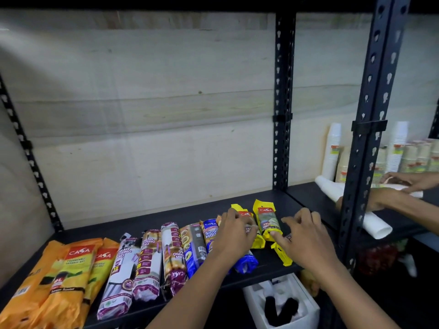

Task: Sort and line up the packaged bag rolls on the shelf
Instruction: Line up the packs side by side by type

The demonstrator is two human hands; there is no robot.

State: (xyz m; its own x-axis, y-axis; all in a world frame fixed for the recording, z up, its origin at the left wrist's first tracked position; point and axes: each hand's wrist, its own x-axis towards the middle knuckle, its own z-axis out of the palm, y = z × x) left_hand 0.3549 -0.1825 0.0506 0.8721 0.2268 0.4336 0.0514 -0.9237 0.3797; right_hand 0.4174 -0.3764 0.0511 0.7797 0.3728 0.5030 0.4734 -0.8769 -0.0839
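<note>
Two hands meet at the right end of the black metal shelf. The left hand grips a yellow packaged bag roll. The right hand is released, its thumb touching a second yellow roll. Leftward lie blue rolls, white-and-purple rolls and orange rolls, side by side.

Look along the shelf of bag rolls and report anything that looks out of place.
The third draw-string roll lies reversed: its print reads upside down beside its two neighbours. A yellow pack lies slanted at the front edge of the shelf, out of line.
</note>
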